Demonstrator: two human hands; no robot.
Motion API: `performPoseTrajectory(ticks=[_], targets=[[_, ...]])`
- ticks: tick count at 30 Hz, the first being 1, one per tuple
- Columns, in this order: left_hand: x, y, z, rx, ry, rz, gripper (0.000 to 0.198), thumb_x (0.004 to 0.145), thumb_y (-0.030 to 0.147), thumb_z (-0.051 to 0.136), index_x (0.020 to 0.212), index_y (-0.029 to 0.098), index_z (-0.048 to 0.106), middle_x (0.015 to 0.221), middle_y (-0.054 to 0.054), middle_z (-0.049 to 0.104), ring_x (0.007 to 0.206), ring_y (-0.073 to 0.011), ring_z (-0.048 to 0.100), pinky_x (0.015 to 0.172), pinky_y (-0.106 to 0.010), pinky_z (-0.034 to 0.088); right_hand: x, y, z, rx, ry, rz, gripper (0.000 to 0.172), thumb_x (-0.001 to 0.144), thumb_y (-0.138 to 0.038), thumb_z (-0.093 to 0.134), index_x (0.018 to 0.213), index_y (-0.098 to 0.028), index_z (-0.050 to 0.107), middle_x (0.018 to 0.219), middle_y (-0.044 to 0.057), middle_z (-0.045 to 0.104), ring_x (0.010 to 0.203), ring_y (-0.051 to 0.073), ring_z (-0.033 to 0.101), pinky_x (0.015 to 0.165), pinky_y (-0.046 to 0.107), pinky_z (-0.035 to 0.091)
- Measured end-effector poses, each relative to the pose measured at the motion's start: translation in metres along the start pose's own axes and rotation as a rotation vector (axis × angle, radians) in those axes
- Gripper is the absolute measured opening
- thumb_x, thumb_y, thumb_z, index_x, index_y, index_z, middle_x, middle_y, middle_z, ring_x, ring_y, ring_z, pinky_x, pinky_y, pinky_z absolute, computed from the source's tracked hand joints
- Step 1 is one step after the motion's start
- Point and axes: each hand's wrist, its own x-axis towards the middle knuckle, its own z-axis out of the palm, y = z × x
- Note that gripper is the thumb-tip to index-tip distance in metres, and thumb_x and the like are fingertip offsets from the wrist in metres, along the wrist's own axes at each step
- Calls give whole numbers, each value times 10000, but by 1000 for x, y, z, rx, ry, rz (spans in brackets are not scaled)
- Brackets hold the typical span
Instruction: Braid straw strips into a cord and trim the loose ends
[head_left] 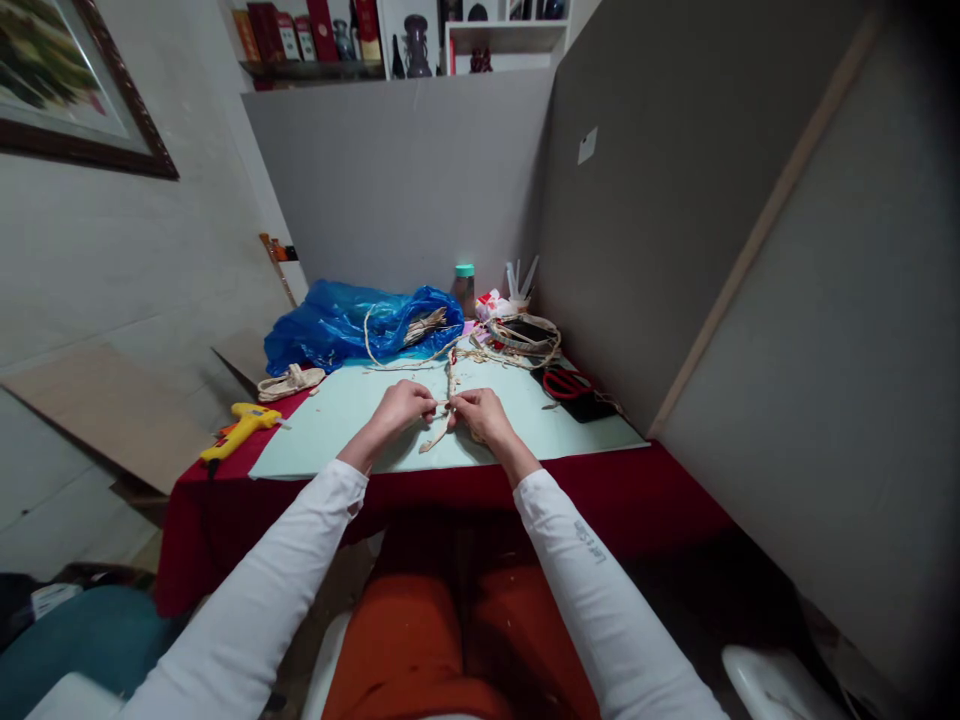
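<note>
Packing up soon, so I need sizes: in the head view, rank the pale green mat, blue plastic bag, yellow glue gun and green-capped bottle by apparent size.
1. pale green mat
2. blue plastic bag
3. yellow glue gun
4. green-capped bottle; it stands farther back, so gun versus bottle is unsure.

Lighting: even, soft indoor light from above, brightest on the pale mat (360, 415). Edges: strong wide-angle bending, dark vignette at right corners. Fine detail soft throughout.
</note>
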Motion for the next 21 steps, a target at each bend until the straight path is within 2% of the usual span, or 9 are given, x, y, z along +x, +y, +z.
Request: performPoseTrajectory(ticks=[3, 8, 10, 13, 15, 17, 21], targets=[[-8, 13, -2, 195, -1, 5, 218, 892, 335, 609, 943, 130, 663, 1008, -58, 680, 911, -187, 642, 821, -382, 531, 0, 1, -1, 55, -13, 29, 336, 918, -342, 586, 1205, -166, 590, 1247, 82, 584, 1029, 224, 608, 841, 398, 537], [-38, 28, 41, 303, 3, 68, 146, 886, 272, 614, 949, 151, 664, 1044, -69, 673, 1051, -216, 605, 961, -448, 446, 1, 3, -8, 144, -60, 69, 355, 915, -347, 593, 1211, -152, 580, 1222, 82, 592, 1020, 227, 614, 832, 404, 540], [-41, 29, 49, 279, -19, 83, 100, 857, 224, 641, 904, 143, 675, 981, -73, 687, 1029, -221, 614, 961, -434, 438, 1, 3, -12, 175, -83, 75, 350, 919, -342, 588, 1214, -155, 576, 1219, 87, 593, 1016, 218, 615, 835, 406, 539], [-32, 27, 38, 195, -69, 68, 141, 851, 276, 653, 815, 141, 668, 883, -45, 691, 907, -193, 640, 878, -394, 490, 2, 5, -15, 222, -105, 57, 345, 925, -343, 580, 1215, -156, 571, 1210, 90, 595, 1014, 213, 616, 843, 412, 537], [-21, 22, 25, 119, -66, 27, 244, 896, 364, 595, 870, 130, 658, 909, -42, 678, 861, -181, 641, 811, -378, 522, 3, 6, -15, 253, -110, 30, 345, 925, -346, 579, 1214, -155, 572, 1208, 88, 596, 1016, 215, 616, 845, 414, 536], [-12, 17, 19, 25, -61, -10, 272, 923, 374, 554, 1007, 129, 637, 1011, -64, 660, 889, -181, 638, 796, -380, 536, 3, 9, -14, 281, -114, -4, 347, 926, -349, 578, 1213, -155, 572, 1209, 87, 595, 1018, 217, 615, 848, 416, 535], [-2, 10, 32, -174, -189, -68, 312, 921, 338, 569, 1159, 138, 590, 1123, -90, 630, 943, -196, 636, 803, -395, 551, 4, 12, -10, 291, -137, -68, 342, 930, -352, 572, 1209, -154, 571, 1192, 86, 601, 1005, 212, 619, 843, 413, 537]])
